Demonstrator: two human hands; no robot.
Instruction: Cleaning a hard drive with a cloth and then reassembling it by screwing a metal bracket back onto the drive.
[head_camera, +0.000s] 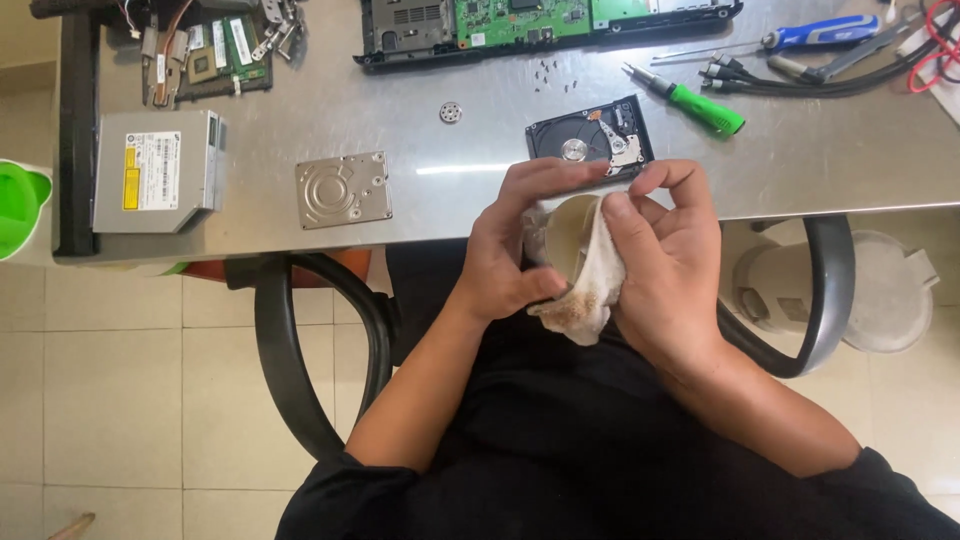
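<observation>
Your left hand (505, 262) fingers pinch the shiny disc (568, 235) by its edge, steadying it; right hand (668, 262) fingers press the stained cloth (590, 290) against it, near the open hard drive (592, 140).

We see a shiny silvery disk (568, 238) wrapped in a white cloth (590, 290) stained brown. Upper right of the frame, a screwdriver (700, 103) has a bright green handle, another (820, 32) a blue one. The circuit board (520, 18) at top centre is green; the hard drive cover (343, 189) is dull silver on the grey steel table (800, 160).
</observation>
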